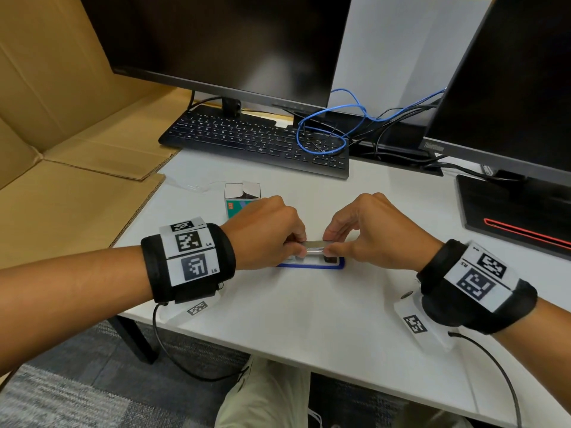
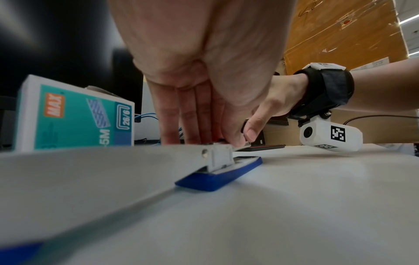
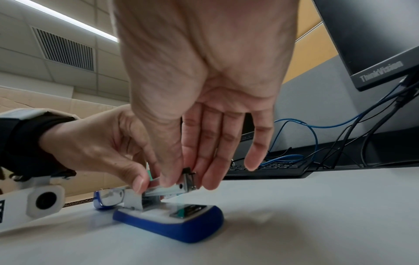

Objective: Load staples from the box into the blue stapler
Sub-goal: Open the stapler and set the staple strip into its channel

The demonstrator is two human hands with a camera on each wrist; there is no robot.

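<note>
Your head view is bright and evenly lit, with wide-angle bending at its edges and soft shadows under your hands on the white matte table (image 1: 309,304). In both wrist views the near foreground is blurred, a long ceiling light strip (image 3: 68,19) glows at upper left of the right wrist view, and the glossy black monitor screen (image 1: 216,35) shows faint reflections.

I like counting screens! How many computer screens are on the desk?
2. One monitor stands at the back behind the keyboard; the other monitor stands on the right. Both are dark. More may lie outside the picture.
</note>
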